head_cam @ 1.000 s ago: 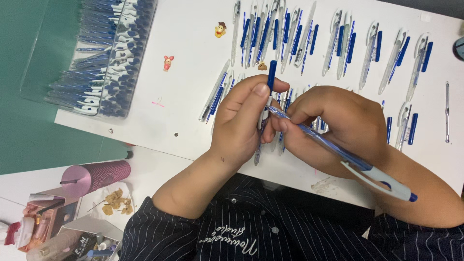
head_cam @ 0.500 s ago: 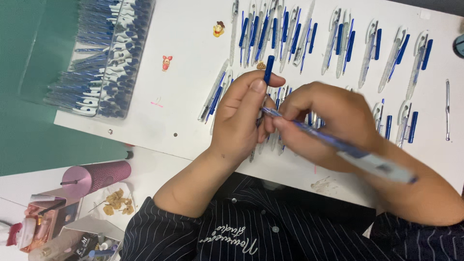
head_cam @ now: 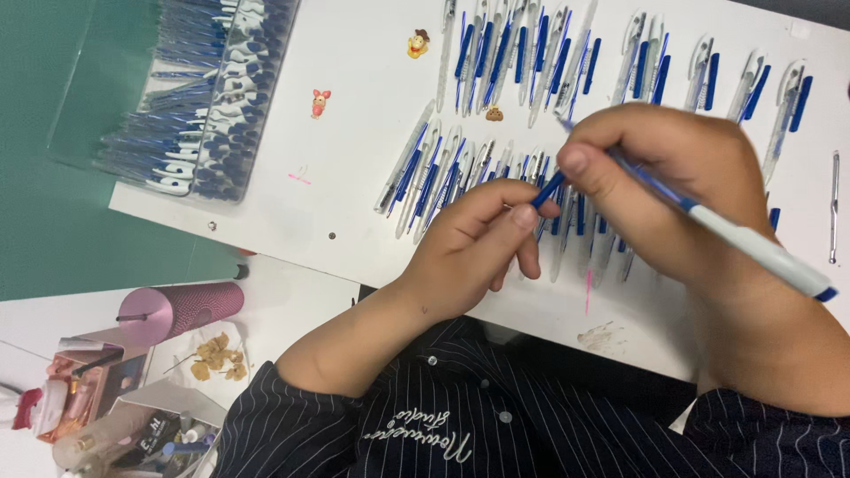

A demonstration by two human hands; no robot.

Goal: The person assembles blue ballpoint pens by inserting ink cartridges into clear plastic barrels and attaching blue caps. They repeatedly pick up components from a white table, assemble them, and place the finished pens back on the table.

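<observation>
Centrally, both hands (head_cam: 496, 243) (head_cam: 673, 177) over pen rows (head_cam: 496, 168); board edge (head_cam: 266, 243) near.

A white and blue pen (head_cam: 735, 239) slants over the rows of pens; a small blue pen cap (head_cam: 549, 188) points up beside it.

The right hand (head_cam: 673, 177) has lifted away from the left hand (head_cam: 482, 243), opening a gap where the two were pressed together. Its pen (head_cam: 708, 221) now slants higher. The small blue piece (head_cam: 549, 188) pinched at the left fingertips has tilted from upright to slanting.
</observation>
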